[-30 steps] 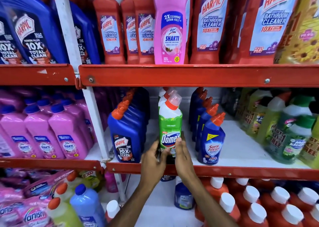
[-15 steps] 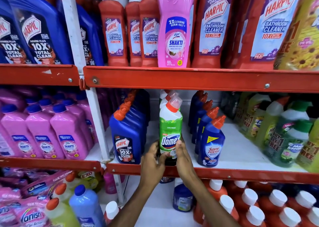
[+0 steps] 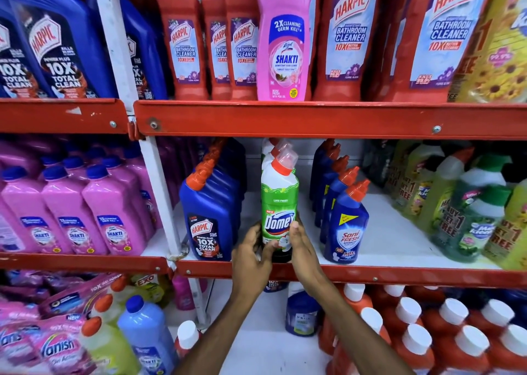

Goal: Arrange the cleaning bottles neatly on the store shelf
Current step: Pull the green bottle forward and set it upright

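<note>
Domex bottle (image 3: 280, 203), glossy plastic, angled neck, both hands

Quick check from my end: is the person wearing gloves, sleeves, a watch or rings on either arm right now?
No. The left hand and right hand are bare, with no gloves, rings or tape showing. Both forearms are uncovered down to the bottom frame edge: no sleeve, cuff, watch or wristband in view. Fingernails look short and unpainted.
</note>
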`<state>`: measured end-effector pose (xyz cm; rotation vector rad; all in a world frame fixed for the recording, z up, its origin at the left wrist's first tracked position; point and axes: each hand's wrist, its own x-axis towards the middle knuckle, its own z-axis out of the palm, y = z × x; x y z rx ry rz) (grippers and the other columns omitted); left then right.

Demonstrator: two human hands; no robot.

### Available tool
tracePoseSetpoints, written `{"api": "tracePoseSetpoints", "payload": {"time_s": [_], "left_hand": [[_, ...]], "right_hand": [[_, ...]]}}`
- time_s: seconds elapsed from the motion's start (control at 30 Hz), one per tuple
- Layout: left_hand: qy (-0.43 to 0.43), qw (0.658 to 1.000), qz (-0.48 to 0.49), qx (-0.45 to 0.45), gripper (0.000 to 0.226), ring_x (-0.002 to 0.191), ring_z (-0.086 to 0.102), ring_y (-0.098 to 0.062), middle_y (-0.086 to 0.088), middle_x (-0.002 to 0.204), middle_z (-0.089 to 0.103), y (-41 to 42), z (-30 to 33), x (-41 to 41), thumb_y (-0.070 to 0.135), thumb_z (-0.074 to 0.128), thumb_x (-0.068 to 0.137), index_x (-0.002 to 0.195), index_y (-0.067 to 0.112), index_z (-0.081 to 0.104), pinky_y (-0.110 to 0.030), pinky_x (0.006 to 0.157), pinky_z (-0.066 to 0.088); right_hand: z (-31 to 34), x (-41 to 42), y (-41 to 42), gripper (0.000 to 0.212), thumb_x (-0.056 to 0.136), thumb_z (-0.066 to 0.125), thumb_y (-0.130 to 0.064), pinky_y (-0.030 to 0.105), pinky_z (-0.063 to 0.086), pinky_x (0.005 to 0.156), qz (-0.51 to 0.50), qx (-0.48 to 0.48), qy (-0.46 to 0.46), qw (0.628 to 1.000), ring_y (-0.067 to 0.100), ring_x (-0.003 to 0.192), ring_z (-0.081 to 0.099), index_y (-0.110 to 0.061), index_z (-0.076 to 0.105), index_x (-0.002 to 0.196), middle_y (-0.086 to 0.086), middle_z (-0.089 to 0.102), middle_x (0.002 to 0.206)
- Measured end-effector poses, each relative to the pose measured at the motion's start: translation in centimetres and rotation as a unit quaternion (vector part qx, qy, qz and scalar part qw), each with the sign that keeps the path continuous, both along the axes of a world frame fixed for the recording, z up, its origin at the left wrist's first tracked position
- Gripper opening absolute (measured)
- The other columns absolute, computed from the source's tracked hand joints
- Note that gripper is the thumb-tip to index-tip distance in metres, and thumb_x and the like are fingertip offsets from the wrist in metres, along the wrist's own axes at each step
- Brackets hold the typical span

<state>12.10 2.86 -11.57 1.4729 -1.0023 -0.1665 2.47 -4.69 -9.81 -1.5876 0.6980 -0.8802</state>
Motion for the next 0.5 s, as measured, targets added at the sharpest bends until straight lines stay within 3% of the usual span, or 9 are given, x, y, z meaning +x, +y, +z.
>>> {"api": "tracePoseSetpoints", "payload": {"time_s": [0.07,0.13,0.17,0.23,0.33,0.43,0.5], "left_hand": [[0.006,1.000,0.022,-0.017,0.049,0.113,0.065,0.008,0.011,0.127,0.070,0.4,0.0,-0.6,0.029,0.074,0.091,0.136,0.022,0.056,-0.019,0.096,0.056],[-0.015,0.995,0.085,-0.054,0.048,0.120,0.061,0.003,0.009,0.132,0.065,0.8,0.0,-1.4,0.033,0.071,0.090,0.134,0.022,0.057,-0.018,0.097,0.052],[-0.035,0.990,0.109,-0.086,0.042,0.122,0.059,0.000,0.004,0.131,0.063,0.9,0.2,-2.0,0.028,0.070,0.090,0.129,0.019,0.061,-0.017,0.097,0.051],[-0.077,0.978,0.134,-0.137,0.026,0.116,0.057,0.002,-0.001,0.120,0.061,1.0,1.0,-3.7,0.014,0.070,0.088,0.115,0.012,0.067,-0.011,0.093,0.048],[-0.113,0.975,0.104,-0.162,0.015,0.104,0.061,0.002,0.000,0.106,0.061,0.1,1.9,-6.1,0.004,0.068,0.087,0.101,0.010,0.071,-0.010,0.088,0.047],[-0.098,0.985,0.049,-0.134,0.018,0.098,0.067,-0.012,0.008,0.107,0.064,-1.3,1.8,-8.1,0.010,0.065,0.090,0.106,0.018,0.070,-0.030,0.081,0.057],[-0.085,0.991,0.016,-0.098,0.026,0.110,0.066,-0.013,0.011,0.117,0.065,-2.4,1.5,-9.2,0.017,0.061,0.093,0.118,0.022,0.066,-0.037,0.090,0.058]], "right_hand": [[-0.2,-0.6,0.2,0.069,0.097,0.029,-0.060,0.020,0.040,0.113,0.002,-0.019,0.004,1.000,0.007,0.137,0.047,-0.024,0.024,0.156,-0.002,0.041,0.158],[-0.3,-1.8,0.8,0.065,0.098,0.033,-0.052,-0.002,0.033,0.101,-0.016,-0.054,-0.002,0.998,-0.011,0.137,0.037,-0.026,0.024,0.157,-0.014,0.033,0.158],[-0.4,-2.7,1.1,0.059,0.100,0.036,-0.047,-0.005,0.030,0.098,-0.034,-0.076,-0.011,0.996,-0.020,0.133,0.035,-0.027,0.029,0.155,-0.018,0.034,0.155],[-0.7,-4.6,1.5,0.047,0.102,0.041,-0.040,0.002,0.035,0.102,-0.079,-0.127,-0.027,0.988,-0.020,0.130,0.041,-0.027,0.047,0.147,-0.018,0.047,0.149],[-1.0,-7.3,1.5,0.033,0.099,0.045,-0.032,0.022,0.052,0.093,-0.155,-0.162,-0.072,0.972,0.004,0.113,0.067,-0.022,0.070,0.120,-0.010,0.073,0.119],[-0.6,-9.5,0.5,0.034,0.096,0.043,-0.030,0.029,0.057,0.076,-0.227,-0.183,-0.142,0.946,0.012,0.086,0.071,-0.012,0.072,0.098,0.001,0.075,0.092],[-0.2,-10.8,-0.7,0.029,0.095,0.041,-0.030,0.033,0.054,0.075,-0.275,-0.175,-0.182,0.928,0.013,0.082,0.066,-0.019,0.067,0.096,-0.001,0.070,0.089]]}}
